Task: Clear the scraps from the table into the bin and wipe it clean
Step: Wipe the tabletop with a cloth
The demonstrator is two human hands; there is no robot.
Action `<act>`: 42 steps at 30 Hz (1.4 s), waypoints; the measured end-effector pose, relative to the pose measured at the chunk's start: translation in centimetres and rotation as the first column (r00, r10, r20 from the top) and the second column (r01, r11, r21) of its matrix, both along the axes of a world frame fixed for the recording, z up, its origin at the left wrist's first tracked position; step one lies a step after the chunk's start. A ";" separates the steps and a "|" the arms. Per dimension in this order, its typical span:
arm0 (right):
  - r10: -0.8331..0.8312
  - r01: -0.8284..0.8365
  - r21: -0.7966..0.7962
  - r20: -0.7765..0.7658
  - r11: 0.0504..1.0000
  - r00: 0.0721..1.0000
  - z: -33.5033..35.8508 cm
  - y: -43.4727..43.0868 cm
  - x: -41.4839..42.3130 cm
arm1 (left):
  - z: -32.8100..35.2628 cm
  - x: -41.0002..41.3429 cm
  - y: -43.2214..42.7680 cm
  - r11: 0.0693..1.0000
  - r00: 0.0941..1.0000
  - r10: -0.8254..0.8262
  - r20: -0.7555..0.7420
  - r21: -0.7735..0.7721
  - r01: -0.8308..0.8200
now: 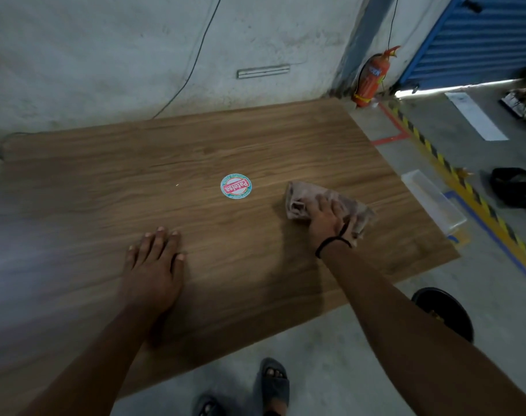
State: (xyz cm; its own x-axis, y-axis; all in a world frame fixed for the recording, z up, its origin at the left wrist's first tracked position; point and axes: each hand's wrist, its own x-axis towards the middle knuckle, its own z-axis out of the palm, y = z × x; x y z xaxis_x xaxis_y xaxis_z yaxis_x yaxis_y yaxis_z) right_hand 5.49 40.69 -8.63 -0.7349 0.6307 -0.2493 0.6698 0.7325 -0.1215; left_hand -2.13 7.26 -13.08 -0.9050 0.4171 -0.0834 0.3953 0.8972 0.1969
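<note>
Wall (105, 55): far side; we log bare grey plaster, stained.
Cable (192, 67): thin and dark, hanging down the wall, far left of centre.
Wall strip (263, 71): pale narrow bar, flat on the wall, far centre.
Fire extinguisher (372, 78): red, at the wall's corner, far right; we cannot read the label.
Shutter (480, 34): blue, ribbed, far right; light shows beneath it.
Hazard tape (453, 172): yellow-and-black stripe on the floor, right, running far to near.
Red tape (390, 139): floor marking, right, just beside the hazard tape's far end.
Clear tray (432, 199): long, see-through, on the floor, right, beside the hazard tape.
Sticker (235, 186): round, teal rim, red lettered band, centre.
Sandals (273, 382): we count two, dark, near edge.
</note>
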 end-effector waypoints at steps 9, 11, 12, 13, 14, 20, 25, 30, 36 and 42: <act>0.295 -0.293 0.046 -0.026 0.955 0.955 -1.0 -12.3 0.7 | 0.0 0.2 1.0 0.999 1.000 0.027 -0.003 -0.018 -0.027; 0.377 -0.377 0.007 -0.039 0.926 0.926 -0.8 -15.2 0.8 | 0.1 0.2 1.0 1.000 0.999 0.029 -0.016 -0.006 -0.029; 0.406 -0.407 -0.023 -0.037 0.913 0.913 -0.5 -16.1 0.9 | 0.1 0.3 1.0 1.000 0.999 0.025 -0.022 -0.003 -0.025; 0.425 -0.426 -0.055 -0.038 0.903 0.905 -0.2 -16.5 1.0 | 0.1 0.3 1.0 1.000 1.000 0.019 -0.024 -0.003 -0.019; 0.423 -0.426 -0.080 -0.053 0.901 0.905 0.3 -16.5 1.0 | 0.1 0.4 0.9 1.000 1.000 0.014 -0.024 -0.008 -0.014; 0.211 -0.212 0.007 -0.155 0.977 0.965 2.2 -8.0 1.2 | 0.6 0.7 0.5 0.998 1.000 0.016 -0.014 -0.056 -0.017; -0.075 0.075 -0.124 0.000 0.989 0.997 2.0 -3.0 4.2 | 0.2 2.6 -0.6 0.999 0.999 -0.032 -0.014 -0.015 0.031; 0.040 -0.040 0.025 -0.019 0.999 0.999 -0.7 -10.0 5.4 | -0.1 2.7 -0.8 0.999 0.999 -0.048 -0.007 0.012 0.049; 0.258 -0.252 -0.154 0.015 0.955 0.966 0.9 -20.3 5.7 | 0.1 2.8 -0.9 0.998 0.999 -0.046 -0.016 0.029 0.047; -0.007 0.016 0.064 -0.145 0.998 0.989 3.3 -9.1 6.7 | 0.1 2.8 -0.8 0.998 0.999 -0.042 -0.007 0.041 0.042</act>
State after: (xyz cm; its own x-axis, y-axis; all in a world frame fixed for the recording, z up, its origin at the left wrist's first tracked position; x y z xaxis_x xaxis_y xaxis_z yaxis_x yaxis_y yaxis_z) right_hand 12.18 31.60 -5.29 -0.7529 0.6506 -0.0995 0.6571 0.7344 -0.1698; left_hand 0.71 6.45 -12.94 -0.8872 0.4575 -0.0602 0.4336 0.8711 0.2306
